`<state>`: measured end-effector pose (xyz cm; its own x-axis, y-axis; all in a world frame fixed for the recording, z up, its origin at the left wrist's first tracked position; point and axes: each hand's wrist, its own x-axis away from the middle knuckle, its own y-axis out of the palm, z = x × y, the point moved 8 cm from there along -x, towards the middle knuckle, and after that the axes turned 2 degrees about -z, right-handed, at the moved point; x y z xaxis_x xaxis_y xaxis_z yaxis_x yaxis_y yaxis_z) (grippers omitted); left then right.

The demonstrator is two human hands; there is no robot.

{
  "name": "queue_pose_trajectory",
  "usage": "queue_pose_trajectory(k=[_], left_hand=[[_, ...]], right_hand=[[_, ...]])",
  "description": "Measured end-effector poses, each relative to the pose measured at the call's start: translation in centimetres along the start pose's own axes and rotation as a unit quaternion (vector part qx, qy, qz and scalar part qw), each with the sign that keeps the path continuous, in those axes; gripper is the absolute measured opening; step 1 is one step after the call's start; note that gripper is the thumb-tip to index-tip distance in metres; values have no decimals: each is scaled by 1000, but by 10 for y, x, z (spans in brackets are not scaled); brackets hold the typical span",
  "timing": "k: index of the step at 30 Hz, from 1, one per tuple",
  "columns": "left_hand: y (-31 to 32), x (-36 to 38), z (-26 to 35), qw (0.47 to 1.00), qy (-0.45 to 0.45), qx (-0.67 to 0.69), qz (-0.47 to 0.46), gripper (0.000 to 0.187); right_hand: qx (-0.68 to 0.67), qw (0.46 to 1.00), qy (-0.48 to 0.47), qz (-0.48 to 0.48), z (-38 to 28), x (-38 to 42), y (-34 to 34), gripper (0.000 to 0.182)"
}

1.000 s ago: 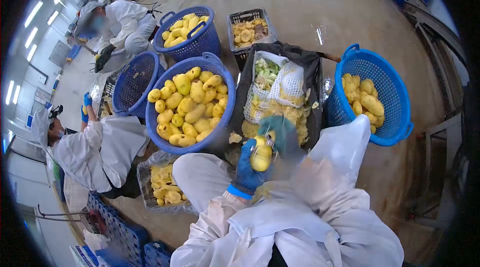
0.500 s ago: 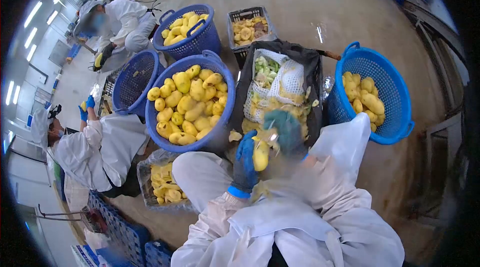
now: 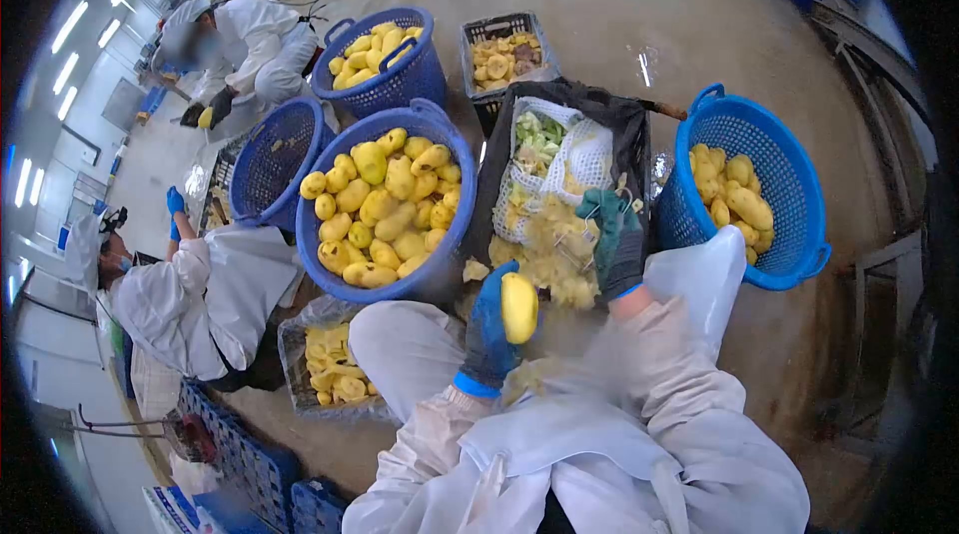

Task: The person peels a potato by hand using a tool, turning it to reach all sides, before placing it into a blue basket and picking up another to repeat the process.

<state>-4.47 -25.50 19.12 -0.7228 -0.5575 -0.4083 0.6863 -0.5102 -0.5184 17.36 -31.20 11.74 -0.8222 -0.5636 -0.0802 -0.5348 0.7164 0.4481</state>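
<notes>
Four round blue baskets are sitting on the floor — the big one (image 3: pixel 437 279) heaped with yellow fruit, one behind it (image 3: pixel 420 79) also filled, one tilted and nearly bare (image 3: pixel 262 174), and one on the right (image 3: pixel 789 194) partly filled. Two dark slatted crates are showing — one of cut pieces (image 3: pixel 478 34) and one of peelings (image 3: pixel 629 149). Two other people in white are working nearby (image 3: pixel 200 304), (image 3: pixel 255 44). The fruits are lying too many to count.
</notes>
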Motion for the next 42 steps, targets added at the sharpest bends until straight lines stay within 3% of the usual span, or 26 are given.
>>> queue_pose_trajectory(k=[3,4,7,9,10,11,13,15,17,18,20,21,23,25,26,27,28,29,31,32,34,36,38,40,41,42], left_hand=[[11,9,-23,990,-25,131,36,64],[9,8,-16,998,-3,59,17,66],[23,13,-25,989,-17,145,20,67],[25,4,-13,992,-6,124,-20,66],[27,2,-8,993,0,112,-40,66],[31,10,-22,978,-53,196,-37,65],[47,35,-52,920,-153,359,-28,62],[35,24,-35,940,-181,285,-41,60],[30,19,-28,970,-134,200,-31,58],[32,15,-33,987,-63,149,-16,57],[39,20,-46,964,-102,246,-11,57],[51,32,-58,898,-209,386,-14,56],[57,33,-64,838,-267,475,-19,53],[51,29,-59,869,-220,443,-1,48],[51,27,-59,870,-208,447,14,47],[51,25,-59,870,-196,451,30,46],[69,37,-70,687,-345,638,29,47],[73,39,-69,642,-352,681,18,48],[79,45,-67,542,-372,753,0,52],[88,55,-88,562,-346,751,-18,52],[87,48,-90,627,-301,718,-35,53],[64,35,-50,707,-274,652,-18,54],[44,20,-44,851,-207,483,-13,56],[29,19,-36,977,-105,183,-20,57],[27,14,-27,999,-38,22,-23,58],[24,12,-19,999,6,-37,2,60]], right_hand=[[-25,999,15,-23,-31,11,22,26],[-31,999,15,-28,-30,19,28,25],[-69,993,44,-84,-21,47,61,22],[-22,983,52,-177,-10,61,80,24],[69,985,21,-156,-8,53,72,21],[161,978,-4,-129,-6,46,65,22],[116,992,-13,-39,42,8,14,23],[129,982,-115,-80,-14,19,46,21],[172,976,-83,-106,-13,46,62,22],[15,984,132,-119,3,59,76,24],[43,996,58,-58,40,27,33,23],[55,998,20,-31,49,12,11,22],[-1,999,-8,-48,32,12,15,25],[-28,996,12,-83,13,48,51,22],[-5,987,159,-30,19,57,58,20],[-32,992,118,-25,30,46,41,21],[-60,995,78,-22,57,25,10,21],[-91,995,34,-20,77,5,-15,22],[-168,982,55,-69,77,7,-8,21],[-74,991,60,-90,50,32,23,19],[-62,962,263,-36,30,54,52,17],[-43,991,127,-14,57,19,7,19],[-50,997,49,6,35,8,9,34],[-69,985,159,-25,10,46,58,33],[-80,975,204,-42,8,53,72,32],[-168,958,230,-43,41,47,62,29]])
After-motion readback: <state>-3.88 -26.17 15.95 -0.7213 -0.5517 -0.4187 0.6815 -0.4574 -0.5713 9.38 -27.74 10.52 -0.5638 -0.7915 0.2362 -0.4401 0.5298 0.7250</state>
